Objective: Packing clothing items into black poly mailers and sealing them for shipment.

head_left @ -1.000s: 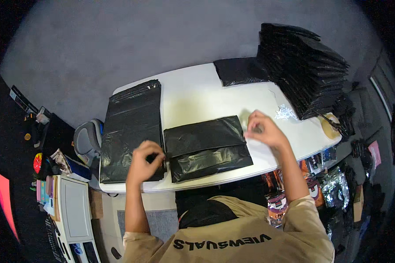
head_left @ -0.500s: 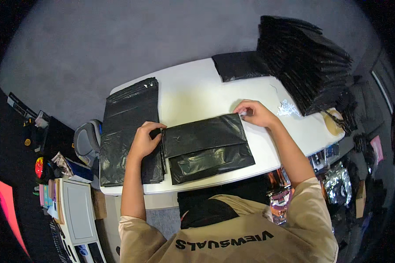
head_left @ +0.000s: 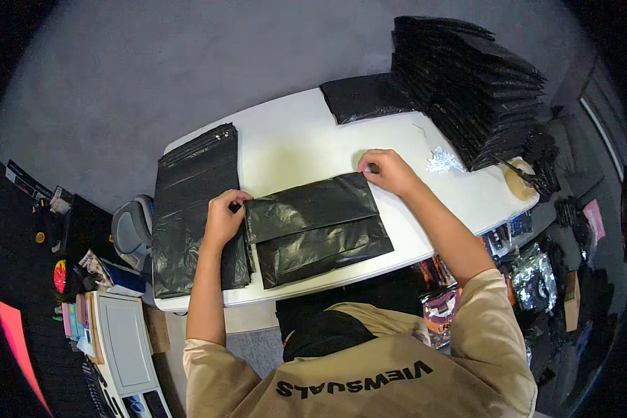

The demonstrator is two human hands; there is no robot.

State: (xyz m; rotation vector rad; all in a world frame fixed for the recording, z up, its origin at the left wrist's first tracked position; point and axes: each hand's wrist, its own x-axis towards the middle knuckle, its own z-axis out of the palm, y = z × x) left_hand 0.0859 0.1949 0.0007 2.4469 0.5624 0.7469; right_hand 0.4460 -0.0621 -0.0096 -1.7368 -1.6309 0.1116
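Observation:
A black plastic bag (head_left: 317, 226) lies folded on the white table (head_left: 285, 157) in front of me, its upper part turned down over the lower one. My left hand (head_left: 223, 219) pinches the bag's far left corner between thumb and fingers. At the far right corner, my right hand (head_left: 390, 172) holds the edge in a similar pinch. Under and beside my left wrist is a stack of flat black plastic bags (head_left: 195, 184), whose right edge lies close to the folded bag.
A tall pile of folded black bags (head_left: 474, 90) rises at the far right, beside a flat black bag (head_left: 366, 96). Near it lie a cluster of small whitish pieces (head_left: 444, 161) and a round beige item (head_left: 519, 182). A grey chair (head_left: 131, 226) stands left of the table.
My right fingers have closed more tightly on the far right corner. The whole view has shifted slightly, while the bag keeps its folded shape.

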